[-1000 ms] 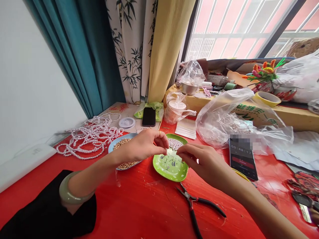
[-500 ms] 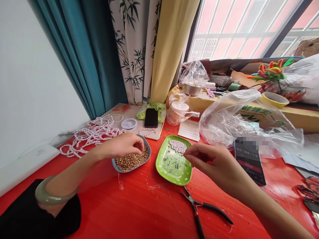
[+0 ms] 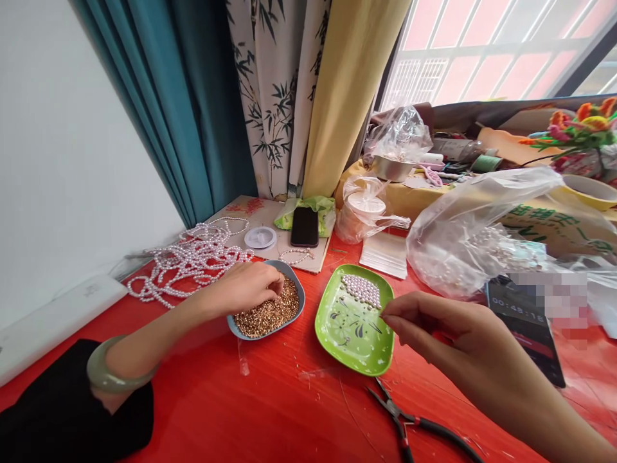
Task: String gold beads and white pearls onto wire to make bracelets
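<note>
My left hand (image 3: 253, 287) is over the blue-grey dish (image 3: 299, 297), its thumb and fingers pinched together just above the small gold beads (image 3: 267, 315). Whatever lies between those fingertips is too small to make out. At the right rim of the green tray (image 3: 332, 334), my right hand (image 3: 434, 325) is closed in a pinch, and I cannot make out what it holds. A cluster of pearl beads (image 3: 362, 291) lies in the upper part of the tray. Black-handled pliers (image 3: 398, 415) rest with open jaws below the tray.
Strings of pearl beads (image 3: 193, 260) are heaped at the left. Behind the dish lie a white spool (image 3: 260, 238), a dark phone (image 3: 304, 226) and a small beaded loop (image 3: 296, 256). White cards (image 3: 384, 255), a clear plastic bag (image 3: 443, 238) and a phone showing a timer (image 3: 525, 328) are at the right.
The view has turned a little left, so things sit further right in the picture. Both hands stay pinched, the left at the gold beads, the right at the tray's rim.
</note>
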Motion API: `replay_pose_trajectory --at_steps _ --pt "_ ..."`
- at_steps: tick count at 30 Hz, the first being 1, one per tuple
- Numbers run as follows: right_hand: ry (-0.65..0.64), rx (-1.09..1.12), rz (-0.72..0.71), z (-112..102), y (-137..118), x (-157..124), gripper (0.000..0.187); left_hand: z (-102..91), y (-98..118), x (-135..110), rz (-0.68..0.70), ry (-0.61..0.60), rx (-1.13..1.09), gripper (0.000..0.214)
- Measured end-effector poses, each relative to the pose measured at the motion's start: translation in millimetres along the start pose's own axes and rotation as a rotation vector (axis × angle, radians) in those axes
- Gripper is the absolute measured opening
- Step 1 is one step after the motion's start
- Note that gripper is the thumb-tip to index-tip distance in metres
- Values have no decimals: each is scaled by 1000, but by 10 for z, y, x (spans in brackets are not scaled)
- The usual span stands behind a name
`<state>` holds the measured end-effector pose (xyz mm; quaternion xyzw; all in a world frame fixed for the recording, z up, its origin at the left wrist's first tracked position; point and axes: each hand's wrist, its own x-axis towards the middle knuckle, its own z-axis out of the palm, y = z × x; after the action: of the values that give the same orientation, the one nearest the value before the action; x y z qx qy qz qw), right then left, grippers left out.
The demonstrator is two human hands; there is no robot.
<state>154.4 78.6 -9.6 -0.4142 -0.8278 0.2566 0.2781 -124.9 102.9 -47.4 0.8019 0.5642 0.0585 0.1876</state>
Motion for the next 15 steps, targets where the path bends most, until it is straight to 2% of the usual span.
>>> replay_pose_trajectory --at_steps 5,9,15 --pt "-11 -6 5 26 85 19 21 -1 -49 20 30 63 15 21" --pt "-73 -19 0 41 172 29 16 30 -111 26 50 39 19 22" --pt "8 -35 120 166 260 -5 24 25 -112 22 77 0 -116 21"
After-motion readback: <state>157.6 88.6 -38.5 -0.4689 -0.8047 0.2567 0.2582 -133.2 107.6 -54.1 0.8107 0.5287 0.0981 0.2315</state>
